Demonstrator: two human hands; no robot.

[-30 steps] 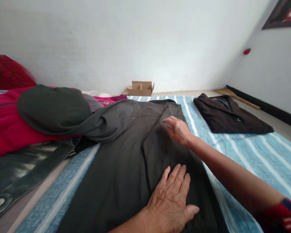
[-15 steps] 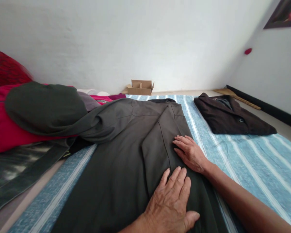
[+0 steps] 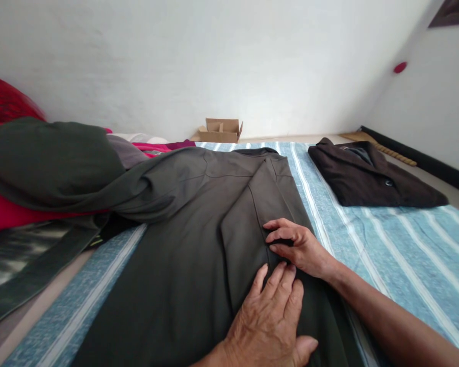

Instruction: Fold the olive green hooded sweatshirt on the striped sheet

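A dark grey-green jacket (image 3: 179,244) lies spread out in front of me, its collar at the far end. One sleeve (image 3: 243,239) is folded inward over its body. The other sleeve (image 3: 137,188) stretches left across a heap of clothes. My left hand (image 3: 270,318) rests flat on the folded sleeve, fingers extended and thumb out to the side. Just beyond it, my right hand (image 3: 300,247) touches the sleeve's outer edge with bent fingers held apart. No cloth shows gripped between them.
A folded dark brown coat (image 3: 367,178) lies at the right on the blue striped sheet (image 3: 398,244). Red clothing (image 3: 38,216) and other garments are heaped at left. An opened cardboard box (image 3: 220,131) stands by the wall. A rolled mat (image 3: 390,148) runs along the right edge.
My right hand has shifted slightly left and its fingers have gone from flat to bent. My left hand stays on the sleeve. The view has tilted slightly.
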